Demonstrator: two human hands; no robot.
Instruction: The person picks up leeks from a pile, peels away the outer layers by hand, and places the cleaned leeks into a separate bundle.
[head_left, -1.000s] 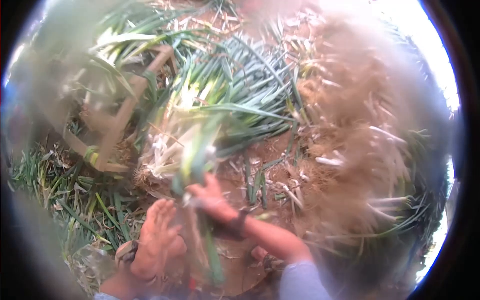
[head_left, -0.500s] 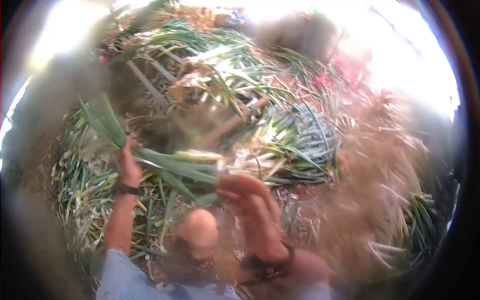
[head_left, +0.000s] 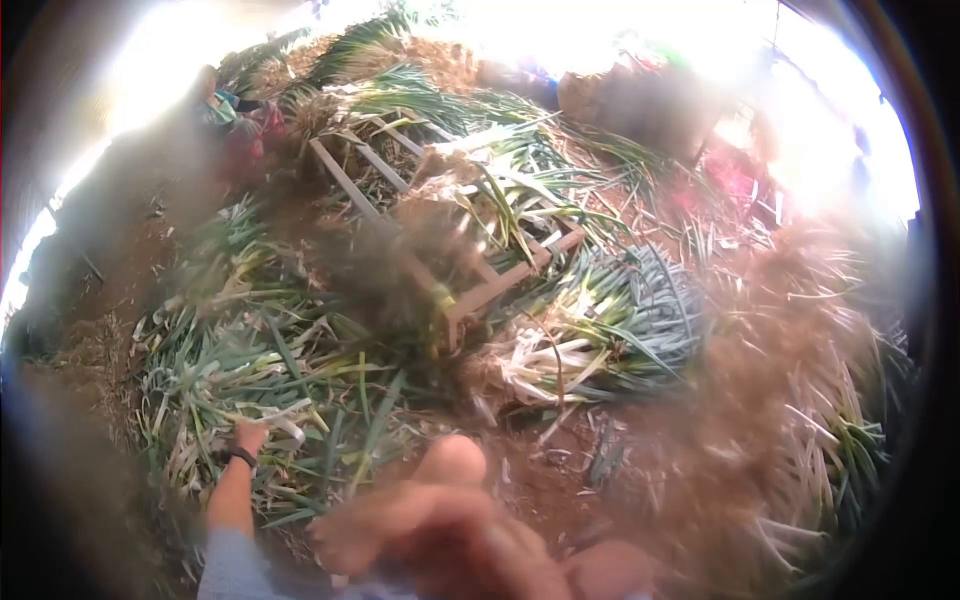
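1. The left hand (head_left: 250, 436) lies low by the ground's (head_left: 548, 486) left edge, reaching into a loose heap of leaves (head_left: 300, 375). Its fingers look curled among the stalks, but I cannot tell whether they grip one.
2. A dark band (head_left: 242, 458) sits on that wrist, with a blue sleeve (head_left: 232, 570) below it.
3. The right hand (head_left: 420, 530) hangs close to the camera at the bottom edge and is heavily blurred. I cannot tell whether it is spread or closed.
4. The leaves lie flat and tangled, green with pale stalks, touching the left hand.
5. A wooden frame (head_left: 400, 200) lies tilted beyond the heap, toward the far edge, half buried in greens.
6. A bundle (head_left: 600, 330) of white-stemmed plants lies just right of the frame's near end.
7. Brown roots (head_left: 790, 400) pile along the right edge.
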